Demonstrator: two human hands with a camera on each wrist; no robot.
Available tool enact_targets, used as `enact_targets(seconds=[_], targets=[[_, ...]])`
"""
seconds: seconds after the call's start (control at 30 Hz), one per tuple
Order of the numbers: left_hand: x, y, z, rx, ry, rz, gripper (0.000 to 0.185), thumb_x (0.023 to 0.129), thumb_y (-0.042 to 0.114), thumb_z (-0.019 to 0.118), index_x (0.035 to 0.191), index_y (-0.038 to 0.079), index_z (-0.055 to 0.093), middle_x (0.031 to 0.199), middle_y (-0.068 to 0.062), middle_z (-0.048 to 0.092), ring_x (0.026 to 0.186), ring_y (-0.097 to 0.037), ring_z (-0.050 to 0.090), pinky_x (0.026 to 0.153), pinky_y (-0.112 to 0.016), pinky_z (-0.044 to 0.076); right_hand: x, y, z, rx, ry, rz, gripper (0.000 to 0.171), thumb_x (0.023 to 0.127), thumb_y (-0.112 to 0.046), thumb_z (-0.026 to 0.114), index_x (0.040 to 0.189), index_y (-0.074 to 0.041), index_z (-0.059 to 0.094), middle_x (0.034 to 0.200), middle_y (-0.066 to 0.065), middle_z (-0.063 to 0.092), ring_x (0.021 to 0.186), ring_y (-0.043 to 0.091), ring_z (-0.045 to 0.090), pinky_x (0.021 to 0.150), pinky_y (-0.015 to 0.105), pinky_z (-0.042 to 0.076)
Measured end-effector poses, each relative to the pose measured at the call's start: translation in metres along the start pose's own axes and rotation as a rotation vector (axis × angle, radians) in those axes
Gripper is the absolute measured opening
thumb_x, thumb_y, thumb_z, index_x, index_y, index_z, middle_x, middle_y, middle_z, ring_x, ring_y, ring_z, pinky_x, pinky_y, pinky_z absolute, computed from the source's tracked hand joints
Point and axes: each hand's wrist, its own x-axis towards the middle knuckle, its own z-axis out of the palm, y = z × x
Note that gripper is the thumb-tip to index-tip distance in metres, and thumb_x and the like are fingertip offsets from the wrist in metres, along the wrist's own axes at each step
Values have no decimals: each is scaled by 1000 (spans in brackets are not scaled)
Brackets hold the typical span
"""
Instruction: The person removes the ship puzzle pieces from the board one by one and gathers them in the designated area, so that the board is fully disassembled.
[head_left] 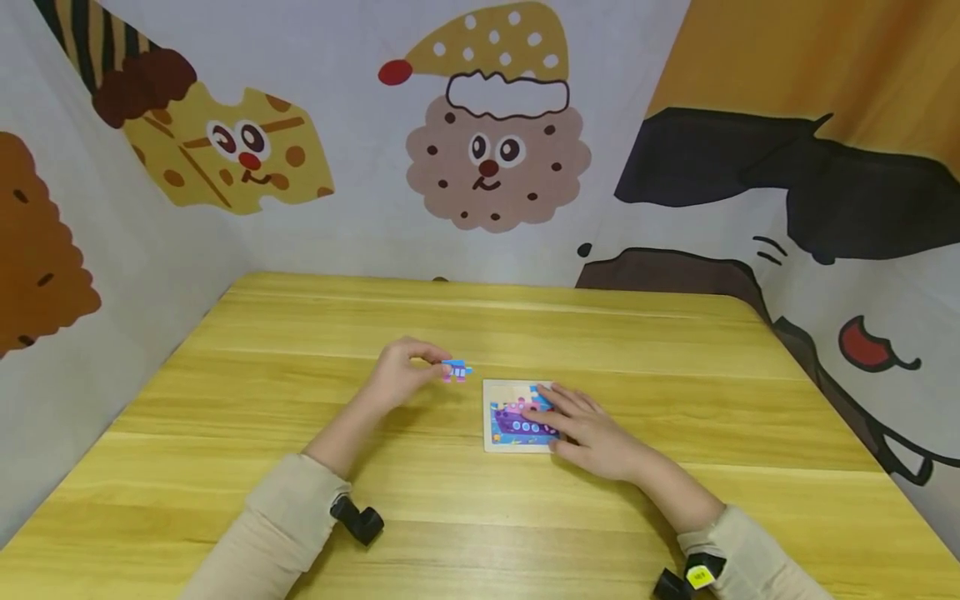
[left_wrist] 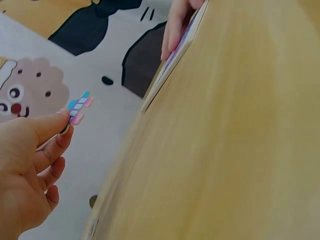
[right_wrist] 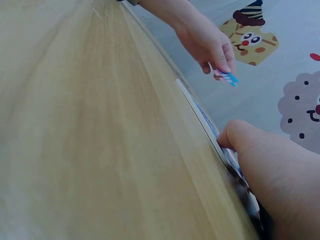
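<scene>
Puzzle piece pinched at left hand fingers' tips; right hand fingers flat on puzzle board.

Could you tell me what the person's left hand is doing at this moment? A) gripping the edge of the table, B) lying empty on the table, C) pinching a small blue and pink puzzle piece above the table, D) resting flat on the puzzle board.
C: the left hand pinches the small blue and pink puzzle piece at its fingertips, held up beside the puzzle board, while the right hand rests on that board.
</scene>
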Motion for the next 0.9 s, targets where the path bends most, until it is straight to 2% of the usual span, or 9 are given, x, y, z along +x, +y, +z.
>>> enact_targets(seconds=[0.47, 0.6, 0.77, 0.9], targets=[[7, -16, -15, 1, -4, -18, 10, 86, 12, 73, 92, 5, 75, 94, -7, 65, 103, -27, 53, 91, -48, 40, -2, 1, 0, -7, 2, 8, 46, 99, -29, 48, 145, -30, 43, 158, 5, 18, 143, 30, 11, 110, 55, 9], [7, -19, -18, 6, -3, -47, 11, 86, 12, 72, 93, 4, 75, 97, -9, 63, 102, -27, 52, 79, -41, 47, -1, 1, 0, -7, 0, 4, 46, 99, -29, 48, 145, -30, 42, 158, 4, 18, 143, 30, 11, 110, 56, 9], [8, -23, -21, -9, -24, -118, 12, 88, 13, 71, 96, 4, 74, 105, -13, 57, 82, -23, 54, 55, -29, 50, -1, 1, 1, -6, 5, -4, 46, 99, -30, 48, 145, -31, 42, 157, 4, 19, 143, 31, 11, 110, 57, 9], [10, -26, -22, 0, -46, -138, 11, 88, 12, 70, 95, 5, 74, 102, -11, 60, 63, -19, 54, 50, -25, 46, 0, 0, 0, 6, 5, -7, 46, 99, -29, 48, 145, -29, 43, 157, 5, 19, 143, 32, 12, 109, 58, 9]])
